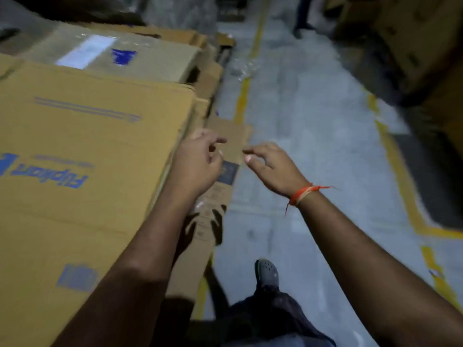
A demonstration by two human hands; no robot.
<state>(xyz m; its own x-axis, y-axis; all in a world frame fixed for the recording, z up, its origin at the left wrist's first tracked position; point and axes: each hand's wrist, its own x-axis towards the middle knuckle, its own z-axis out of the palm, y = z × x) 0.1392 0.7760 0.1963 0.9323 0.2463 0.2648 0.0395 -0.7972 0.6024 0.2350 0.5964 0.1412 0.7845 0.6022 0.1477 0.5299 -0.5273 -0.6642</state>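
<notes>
Head view: left hand (198, 164) and right hand (270, 166) are held out side by side. The fingers are loosely curled, nothing is gripped, and the fingertips are near each other but apart. A narrow cardboard piece (231, 135) is seen below and between them, just beside the stack's edge, apparently at floor level (blurred). A large flattened carton (87, 146) with blue print is laid on top at left. An orange thread (302, 195) is worn on the right wrist. A grey shoe (266, 271) is placed on the floor (313, 121) near a yellow line (244, 96).
</notes>
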